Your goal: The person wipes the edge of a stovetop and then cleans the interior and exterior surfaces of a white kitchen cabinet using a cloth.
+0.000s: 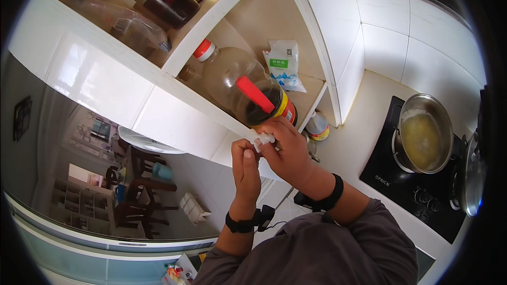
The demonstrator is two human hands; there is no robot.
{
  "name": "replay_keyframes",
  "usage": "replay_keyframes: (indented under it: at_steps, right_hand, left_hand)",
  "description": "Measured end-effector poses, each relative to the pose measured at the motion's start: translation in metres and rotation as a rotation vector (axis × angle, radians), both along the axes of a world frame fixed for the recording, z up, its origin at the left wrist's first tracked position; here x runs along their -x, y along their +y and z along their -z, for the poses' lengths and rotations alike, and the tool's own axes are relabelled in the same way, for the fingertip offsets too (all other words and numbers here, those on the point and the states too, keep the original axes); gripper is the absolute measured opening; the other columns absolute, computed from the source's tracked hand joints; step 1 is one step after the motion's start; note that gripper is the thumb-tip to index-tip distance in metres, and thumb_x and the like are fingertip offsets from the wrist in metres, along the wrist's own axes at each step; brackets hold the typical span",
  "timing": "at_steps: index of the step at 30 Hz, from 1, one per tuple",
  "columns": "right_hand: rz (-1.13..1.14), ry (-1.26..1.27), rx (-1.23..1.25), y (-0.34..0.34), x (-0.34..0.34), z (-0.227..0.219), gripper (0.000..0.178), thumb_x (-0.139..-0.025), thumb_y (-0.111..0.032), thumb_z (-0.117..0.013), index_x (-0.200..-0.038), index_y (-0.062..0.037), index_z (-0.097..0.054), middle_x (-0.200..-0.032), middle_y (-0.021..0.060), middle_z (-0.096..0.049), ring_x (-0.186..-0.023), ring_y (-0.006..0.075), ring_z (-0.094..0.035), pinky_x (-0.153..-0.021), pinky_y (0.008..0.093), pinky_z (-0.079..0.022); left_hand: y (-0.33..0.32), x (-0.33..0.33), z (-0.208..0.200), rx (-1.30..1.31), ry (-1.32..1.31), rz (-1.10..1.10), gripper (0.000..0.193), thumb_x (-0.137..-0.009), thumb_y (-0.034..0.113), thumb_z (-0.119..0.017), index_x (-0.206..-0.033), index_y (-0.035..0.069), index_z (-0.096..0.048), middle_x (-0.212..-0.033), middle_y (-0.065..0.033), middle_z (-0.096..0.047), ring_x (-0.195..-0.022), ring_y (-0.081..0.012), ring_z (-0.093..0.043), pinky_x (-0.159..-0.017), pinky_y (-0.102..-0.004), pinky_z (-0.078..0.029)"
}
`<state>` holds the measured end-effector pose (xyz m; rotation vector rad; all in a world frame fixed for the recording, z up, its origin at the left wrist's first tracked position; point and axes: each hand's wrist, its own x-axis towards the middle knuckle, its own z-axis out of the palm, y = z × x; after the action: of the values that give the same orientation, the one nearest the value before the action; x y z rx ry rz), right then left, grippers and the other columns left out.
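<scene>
Pinching a crumpled white scrap (262, 138) up in front of an open shelf (312, 95), this person has both hands bunched together, almost touching. Can't tell if the scrap's tissue or thin plastic, tbh. It sits right in the gap between the hands: off the left hand's (246, 168) fingertips to the upper right, and just left of the right hand (287, 148), which has the closer grip. It's too scrunched to have a real long axis, though it looks a bit wider side to side.

Right hand is mostly closed, thumb and bent fingers nipping the scrap. Left hand is curled in with its fingertips up at the scrap's edge — can't say for sure whether it's actually gripping or only touching. Right forearm slants in from the lower right, left one comes up nearly straight from below, a black wrist strap (240, 225) on the left.

The big bottle (232, 76) with the red cap is on the shelf just beyond — its long axis slants from upper left to lower right in view, base nearest the right hand.
</scene>
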<state>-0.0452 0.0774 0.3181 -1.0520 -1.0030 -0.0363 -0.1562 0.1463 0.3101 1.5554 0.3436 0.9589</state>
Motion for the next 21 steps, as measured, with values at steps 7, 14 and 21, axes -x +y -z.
replay_keyframes:
  at_steps: [7, 14, 21]
  right_hand:
    - [-0.039, 0.072, 0.059, -0.005, 0.004, 0.021, 0.017, -0.083, -0.003, -0.062, -0.1, -0.0012, -0.058, -0.094, 0.014, -0.058, -0.079, 0.0321, -0.061, -0.064, 0.0355, -0.052]
    - [-0.015, 0.034, 0.044, -0.004, 0.004, 0.012, 0.018, -0.081, 0.001, -0.064, -0.097, -0.0017, -0.057, -0.092, 0.0111, -0.059, -0.074, 0.0244, -0.06, -0.063, 0.0311, -0.048]
    - [-0.033, 0.061, 0.076, 0.0, -0.001, 0.004, 0.02, -0.082, -0.001, -0.063, -0.101, -0.0025, -0.057, -0.094, 0.0129, -0.058, -0.078, 0.0299, -0.061, -0.062, 0.0335, -0.05]
  left_hand:
    - [0.005, 0.007, 0.004, -0.082, 0.075, 0.02, 0.022, -0.104, 0.028, -0.04, -0.107, 0.006, -0.041, -0.095, -0.0033, -0.046, -0.086, -0.0101, -0.046, -0.083, -0.0262, -0.042]
    - [0.003, 0.006, 0.005, -0.034, 0.016, 0.0, 0.023, -0.103, 0.026, -0.041, -0.109, 0.004, -0.042, -0.094, -0.0043, -0.047, -0.086, -0.0106, -0.047, -0.079, -0.0255, -0.043]
    - [0.002, 0.005, 0.002, -0.081, 0.056, 0.029, 0.026, -0.103, 0.028, -0.041, -0.109, 0.003, -0.041, -0.096, -0.0055, -0.048, -0.087, -0.0118, -0.049, -0.084, -0.0289, -0.045]
